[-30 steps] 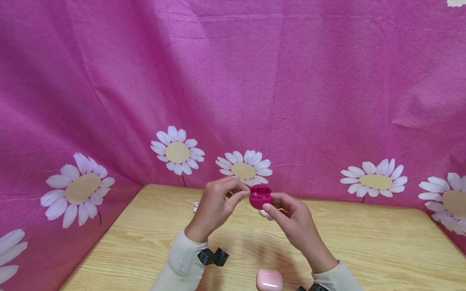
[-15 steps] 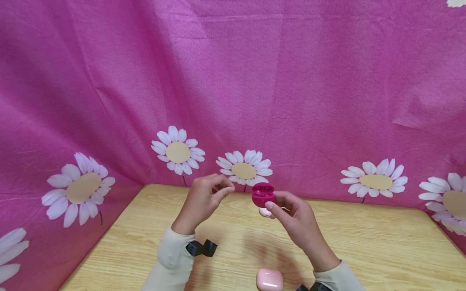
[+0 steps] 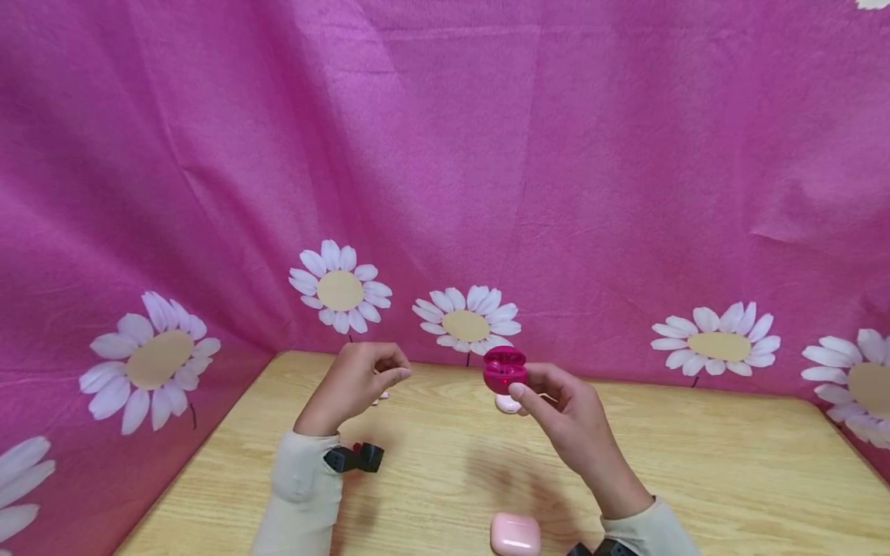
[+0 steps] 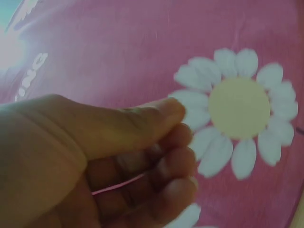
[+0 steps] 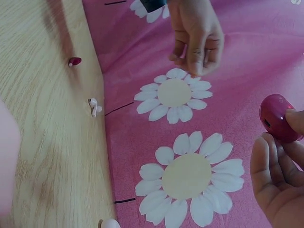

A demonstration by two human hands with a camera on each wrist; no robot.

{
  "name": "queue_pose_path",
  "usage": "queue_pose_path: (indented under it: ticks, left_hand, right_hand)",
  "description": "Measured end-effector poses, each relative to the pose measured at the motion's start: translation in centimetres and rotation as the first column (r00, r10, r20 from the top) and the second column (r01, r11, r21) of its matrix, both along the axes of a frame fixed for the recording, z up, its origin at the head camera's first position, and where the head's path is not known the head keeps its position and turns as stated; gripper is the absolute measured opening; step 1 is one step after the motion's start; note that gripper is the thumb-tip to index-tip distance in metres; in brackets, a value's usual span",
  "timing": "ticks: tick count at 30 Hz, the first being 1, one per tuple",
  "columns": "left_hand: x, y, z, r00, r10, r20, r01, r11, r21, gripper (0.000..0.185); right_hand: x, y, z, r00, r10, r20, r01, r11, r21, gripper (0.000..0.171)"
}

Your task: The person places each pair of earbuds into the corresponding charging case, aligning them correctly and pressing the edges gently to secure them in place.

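Above the far middle of the wooden table [image 3: 695,471], a magenta earbud case [image 3: 505,371] was held up, lid raised, its hollow facing the person. Right hand [image 3: 566,421] gripped it, thumb in front, fingers behind. Left hand [image 3: 358,380] was apart, off to the left over the table; its fingers curled loosely toward the thumb, nothing seen between them. Step in hand, judged: a gap between handling the lidded case and handling the loose buds. Next move probably called for the left fingertips to come down on a bud, case kept steady and lid up. Magenta earbud [image 5: 74,61] lay loose on the left part of the table; pale earbud piece [image 5: 94,107] lay farther back, one or two, couldn't tell. Containers: magenta case had seats showing, but too small to tell what sat in them. Pink case [image 3: 515,534] lay lid down at the near side, contents hidden. Pale rounded item [image 3: 507,403] showed partly behind the right hand, unclear what.
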State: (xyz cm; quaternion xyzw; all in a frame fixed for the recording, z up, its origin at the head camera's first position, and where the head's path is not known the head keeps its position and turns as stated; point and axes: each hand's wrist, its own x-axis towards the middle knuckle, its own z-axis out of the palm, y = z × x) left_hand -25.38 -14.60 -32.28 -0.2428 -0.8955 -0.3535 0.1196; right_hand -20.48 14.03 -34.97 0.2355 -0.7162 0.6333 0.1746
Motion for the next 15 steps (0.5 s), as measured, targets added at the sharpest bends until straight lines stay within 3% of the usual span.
queue_pose_path:
  ticks: [10,15]
  left_hand:
    - [-0.5,-2.6,-0.8,0.992,-0.015,0.129,0.021,0.999,-0.046,0.015]
    - [-0.4,-3.3,-1.1,0.964,-0.032,0.265,0.053,0.996,-0.074,0.013]
  right_hand:
    - [0.1,0.0,0.1,1.000,0.000,-0.005,0.000,1.000,-0.005,0.018]
    - [0.1,0.0,0.2,1.000,-0.007,-0.004,0.007,1.000,-0.001,0.018]
